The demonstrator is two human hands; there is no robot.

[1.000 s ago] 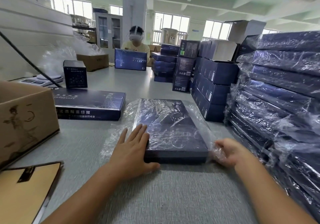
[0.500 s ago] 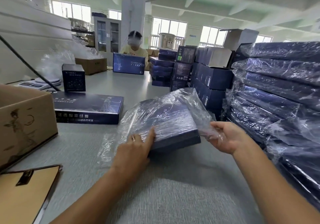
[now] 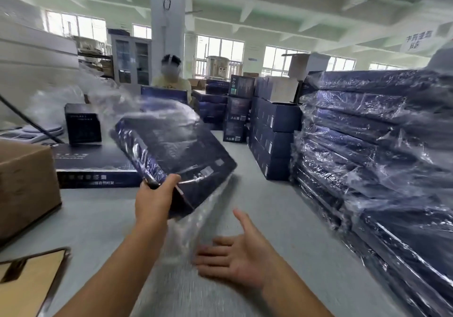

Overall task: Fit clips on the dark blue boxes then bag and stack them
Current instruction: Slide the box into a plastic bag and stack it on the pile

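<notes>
My left hand [image 3: 154,199] grips the near corner of a dark blue box [image 3: 176,145] wrapped in a clear plastic bag. The box is lifted off the grey table [image 3: 269,214] and tilted steeply, its underside facing me, blurred by motion. Loose bag plastic [image 3: 196,218] trails down from it toward the table. Palm up, fingers spread, my right hand [image 3: 235,258] hovers below and to the right of the box, holding nothing. A tall stack of bagged dark blue boxes [image 3: 367,150] fills the right side. Another unbagged dark blue box [image 3: 95,167] lies flat at left.
A brown cardboard carton [image 3: 24,184] stands at the left edge, a tan flat piece [image 3: 27,275] near the front left corner. A small black box [image 3: 83,123] and a scale [image 3: 31,130] sit behind. More blue boxes [image 3: 272,130] are stacked mid-table. A person [image 3: 171,76] works opposite.
The bagged box lay flat under both hands, then rose. Now my left hand alone holds it high and tilted, and my right hand has let go and dropped, open.
</notes>
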